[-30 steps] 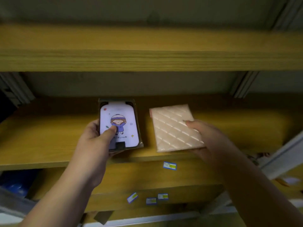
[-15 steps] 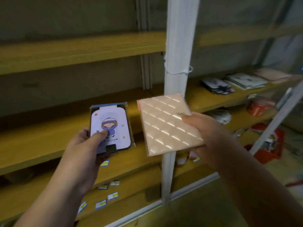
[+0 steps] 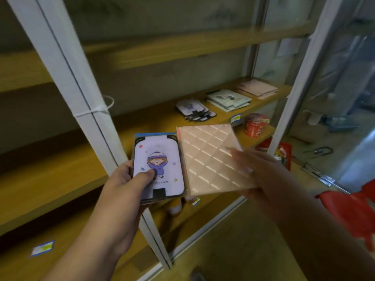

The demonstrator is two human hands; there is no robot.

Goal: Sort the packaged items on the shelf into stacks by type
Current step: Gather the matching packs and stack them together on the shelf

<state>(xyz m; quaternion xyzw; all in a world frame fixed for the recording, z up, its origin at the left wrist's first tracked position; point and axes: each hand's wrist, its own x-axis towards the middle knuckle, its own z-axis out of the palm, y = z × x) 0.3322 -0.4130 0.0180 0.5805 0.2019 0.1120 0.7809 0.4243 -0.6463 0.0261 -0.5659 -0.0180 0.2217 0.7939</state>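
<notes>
In our left hand (image 3: 125,180) the grip is closed on a cartoon card pack (image 3: 159,168): the thumb presses down on its printed face near the lower left, and the fingers, hidden beneath, must carry it from below. In our right hand (image 3: 261,177) the grip holds a pink quilted pack (image 3: 211,159) the same way, thumb on top towards its right edge, fingers out of sight under it. We hold both flat and face up, side by side and just touching along their inner edges, which we judge keeps each type readable while we carry them over to matching piles. The card pack is a rounded rectangle, glossy, pale lilac with a small figure in a cap and a black tab at its near end. The quilted pack is square, thin and shiny, with a raised diamond pattern that catches the light. Beyond the grips, further along the wooden shelf (image 3: 166,122), lie three piles well apart from our hands: a dark-edged card pile (image 3: 194,111), then a pale green pile (image 3: 228,99), then a pink pile (image 3: 257,89) farthest off. A white upright post (image 3: 81,104) stands to the left of the left grip.
</notes>
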